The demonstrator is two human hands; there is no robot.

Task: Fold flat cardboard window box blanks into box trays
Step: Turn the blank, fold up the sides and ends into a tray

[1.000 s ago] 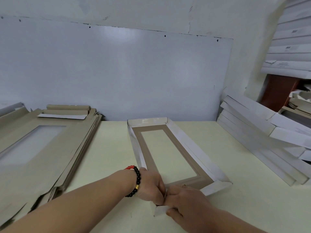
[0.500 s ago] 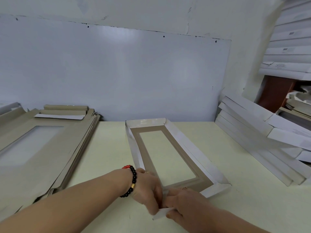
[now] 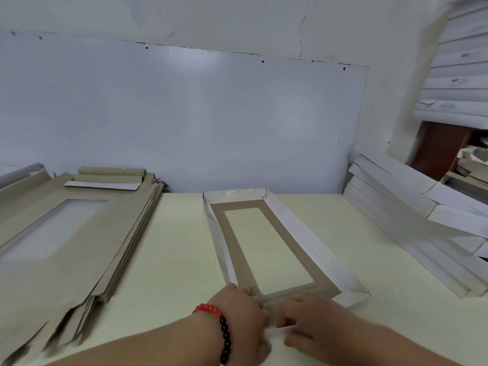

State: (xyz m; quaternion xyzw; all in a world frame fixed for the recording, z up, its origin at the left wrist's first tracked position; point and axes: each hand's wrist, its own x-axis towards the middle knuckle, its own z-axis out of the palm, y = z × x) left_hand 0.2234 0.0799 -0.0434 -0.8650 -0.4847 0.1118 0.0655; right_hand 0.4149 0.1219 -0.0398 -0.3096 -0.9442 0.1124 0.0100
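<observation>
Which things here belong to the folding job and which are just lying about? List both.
In the job:
half-folded window box
left hand and right hand, both at its near end flap
stack of flat blanks
pile of folded trays

Lying about:
whiteboard
stacked white boxes

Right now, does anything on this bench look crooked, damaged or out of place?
Two things. The stack of flat blanks on the left is fanned out unevenly, with ragged, splayed near ends. The finished white boxes on the right lean in a slumped, slanting pile. The tray being folded looks sound.
</observation>
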